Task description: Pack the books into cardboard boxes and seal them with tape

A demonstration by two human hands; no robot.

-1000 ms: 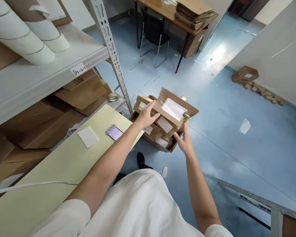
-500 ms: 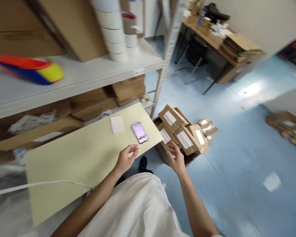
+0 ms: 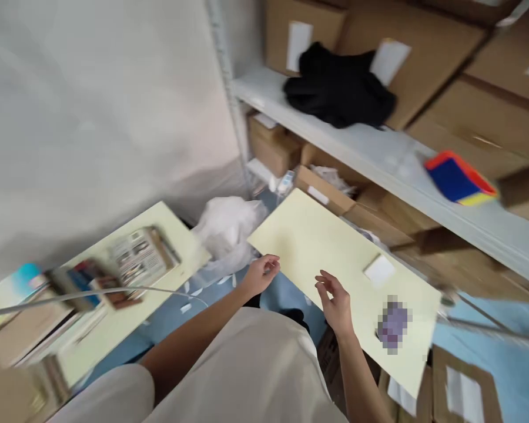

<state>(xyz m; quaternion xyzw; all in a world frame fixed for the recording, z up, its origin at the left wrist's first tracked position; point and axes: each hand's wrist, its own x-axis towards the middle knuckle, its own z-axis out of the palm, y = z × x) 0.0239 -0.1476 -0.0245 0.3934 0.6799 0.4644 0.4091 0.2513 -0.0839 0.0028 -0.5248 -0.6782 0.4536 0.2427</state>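
Observation:
My left hand (image 3: 262,274) hovers at the near left edge of a pale yellow tabletop (image 3: 317,235), its fingers loosely bent and nothing visible in them. Over the table's near edge, my right hand (image 3: 336,302) is open, with thumb and fingers apart and holding nothing. To the right of that hand a small white pad (image 3: 379,270) lies on the tabletop. Closer to me on the same table is a phone (image 3: 393,324), blurred out by pixelation. Neither hand touches the pad or the phone.
On the left, another pale table (image 3: 167,235) carries books and a stack of printed papers (image 3: 139,255). A white plastic bag (image 3: 229,226) sits between the tables. The shelf (image 3: 405,167) behind holds cartons, a black cloth (image 3: 341,88) and a colourful bin (image 3: 461,176). Boxes (image 3: 462,388) stand lower right.
My view has swung left, bringing the second table and plastic bag into sight. The phone and pad now appear further right. Both hands stay empty, and the right one is now over the table's edge.

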